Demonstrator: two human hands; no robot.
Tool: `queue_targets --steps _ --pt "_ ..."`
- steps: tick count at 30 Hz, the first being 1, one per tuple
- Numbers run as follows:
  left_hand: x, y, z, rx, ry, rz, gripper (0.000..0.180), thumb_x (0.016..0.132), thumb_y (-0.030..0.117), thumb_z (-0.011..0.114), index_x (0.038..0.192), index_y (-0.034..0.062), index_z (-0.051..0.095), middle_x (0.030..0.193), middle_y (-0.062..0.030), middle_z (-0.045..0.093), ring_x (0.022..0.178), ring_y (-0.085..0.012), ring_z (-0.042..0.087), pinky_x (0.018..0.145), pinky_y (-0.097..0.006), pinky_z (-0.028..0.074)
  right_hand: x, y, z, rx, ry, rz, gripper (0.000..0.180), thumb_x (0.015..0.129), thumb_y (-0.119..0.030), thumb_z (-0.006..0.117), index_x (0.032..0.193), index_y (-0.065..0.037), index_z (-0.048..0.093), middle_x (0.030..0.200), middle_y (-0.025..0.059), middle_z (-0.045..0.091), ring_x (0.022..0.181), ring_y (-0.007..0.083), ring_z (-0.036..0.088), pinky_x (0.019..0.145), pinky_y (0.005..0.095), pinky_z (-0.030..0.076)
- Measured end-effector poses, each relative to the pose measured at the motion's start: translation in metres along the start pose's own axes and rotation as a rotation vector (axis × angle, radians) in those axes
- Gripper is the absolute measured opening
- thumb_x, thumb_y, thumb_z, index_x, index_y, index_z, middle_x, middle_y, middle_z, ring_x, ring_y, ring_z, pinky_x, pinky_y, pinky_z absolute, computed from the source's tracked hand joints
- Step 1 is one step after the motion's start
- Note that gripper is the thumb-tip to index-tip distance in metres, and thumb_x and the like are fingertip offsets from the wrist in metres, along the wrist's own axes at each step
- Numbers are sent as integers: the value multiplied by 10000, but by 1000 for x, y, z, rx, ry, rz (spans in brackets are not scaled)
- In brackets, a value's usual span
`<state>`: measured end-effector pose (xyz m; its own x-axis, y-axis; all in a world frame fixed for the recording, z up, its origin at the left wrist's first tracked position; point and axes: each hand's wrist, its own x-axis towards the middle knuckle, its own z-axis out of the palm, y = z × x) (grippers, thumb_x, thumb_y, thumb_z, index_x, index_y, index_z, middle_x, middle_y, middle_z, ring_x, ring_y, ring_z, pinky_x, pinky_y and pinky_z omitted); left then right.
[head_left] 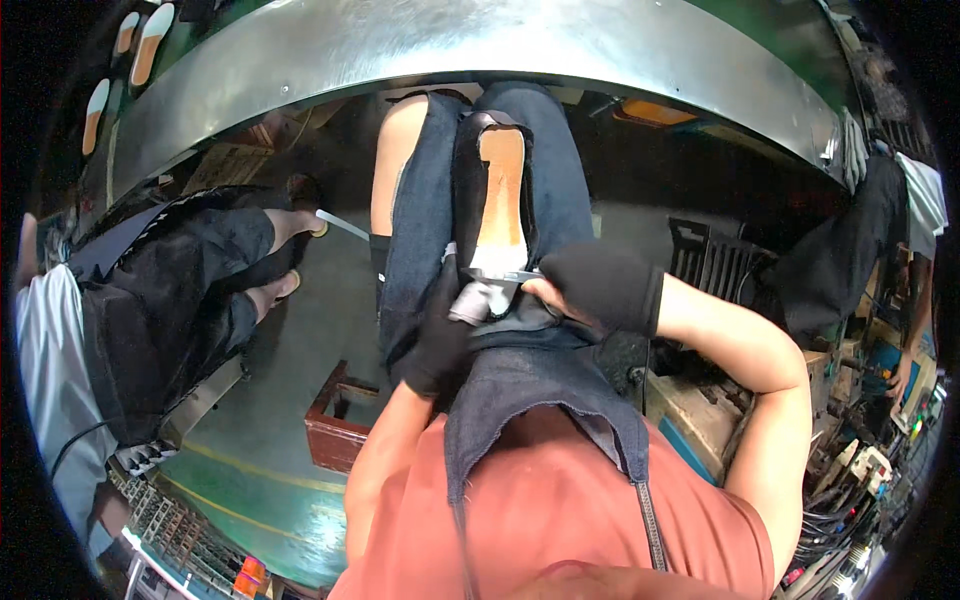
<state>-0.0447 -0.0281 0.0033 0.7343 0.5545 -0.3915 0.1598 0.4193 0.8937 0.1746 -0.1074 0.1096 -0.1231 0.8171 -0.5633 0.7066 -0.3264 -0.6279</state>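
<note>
A black shoe [466, 180] lies sole-up along my lap, its long tan and white bottom board [503, 185] facing me. My left hand [438, 335], in a black fingerless glove with pale wraps on the fingertips, closes on the near end of the shoe; it is slightly blurred. My right hand [600, 287], also in a black glove, grips a small tool with a thin metal blade [517, 276]. The blade lies across the white near end of the board, close to my left fingers. My fingers hide its handle, so its exact kind is unclear.
A shiny metal bench edge [460, 45] curves across the far side, over my knees. Pale insoles [150, 45] lie at the far left. Another person [160, 300] sits on the left. A brown wooden stool [340, 425] stands on the floor; cluttered machinery [850, 480] fills the right.
</note>
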Motion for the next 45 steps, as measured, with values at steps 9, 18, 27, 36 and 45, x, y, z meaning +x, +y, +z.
queue_targets --steps 9,18,27,36,45 --pt "52 -65 0 -71 175 213 235 949 163 519 1122 6 549 1001 -83 616 921 -158 597 807 -302 492 2 27 -12 91 -158 3 448 969 -414 429 885 -20 625 709 176 622 621 340 621 644 396 492" --pt "21 -25 -26 15 -37 -6 311 964 224 449 1175 10 526 1075 -105 622 973 -186 600 882 -311 473 26 0 13 16 290 -324 401 919 -412 528 884 -23 620 830 207 625 764 375 624 670 440 496" --pt "15 -49 -11 551 94 141 509 780 333 740 1110 14 520 896 -152 650 812 -318 633 693 -415 491 -13 -22 18 -149 128 -193 365 913 -380 549 806 -31 568 733 177 589 652 353 603 564 426 473" --pt "28 -45 -8 538 65 396 773 719 272 802 1297 -16 379 1133 -224 589 1016 -322 602 829 -400 481 4 19 29 -434 165 -210 325 872 -357 603 842 -38 548 741 154 572 658 345 583 576 432 473" --pt "-41 91 -72 676 -82 228 707 782 227 759 1347 20 389 1208 -207 562 1168 -279 549 989 -372 439 -47 32 29 187 325 -54 212 912 -238 570 881 -31 598 784 189 592 685 380 566 617 410 449"
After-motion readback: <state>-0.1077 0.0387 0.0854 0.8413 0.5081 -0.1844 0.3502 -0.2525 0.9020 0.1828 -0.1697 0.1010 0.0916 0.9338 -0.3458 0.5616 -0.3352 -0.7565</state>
